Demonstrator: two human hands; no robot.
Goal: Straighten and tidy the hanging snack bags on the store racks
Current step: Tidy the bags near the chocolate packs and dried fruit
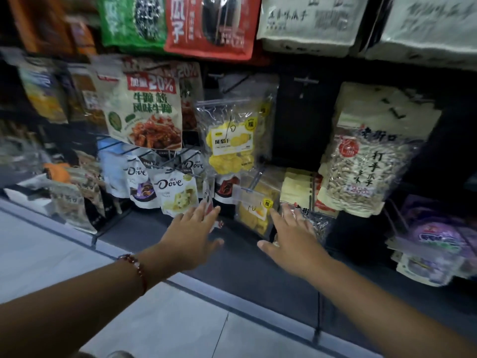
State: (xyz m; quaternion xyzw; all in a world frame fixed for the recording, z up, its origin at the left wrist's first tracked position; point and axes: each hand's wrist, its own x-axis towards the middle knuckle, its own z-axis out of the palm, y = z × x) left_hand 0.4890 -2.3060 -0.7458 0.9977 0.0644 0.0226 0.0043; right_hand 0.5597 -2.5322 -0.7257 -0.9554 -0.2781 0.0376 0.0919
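Note:
Snack bags hang on the rack's hooks. A clear bag of yellow dried pineapple (231, 140) hangs in the middle, and below it a lower bag of yellow dried fruit (254, 215). My left hand (192, 236) reaches with straight fingers; its fingertips touch a small red and white packet (207, 200) beside the white Dove bags (173, 191). My right hand (294, 237) is spread, fingers against a clear crinkled bag (318, 224) just right of the lower yellow bag. Neither hand grips anything.
A seed bag (361, 171) hangs at the right, purple bags (436, 241) at far right. A beef snack bag (147, 117) hangs upper left. Red, green and white bags fill the top row. A dark base ledge (258, 280) runs below, pale floor tiles (64, 254) at left.

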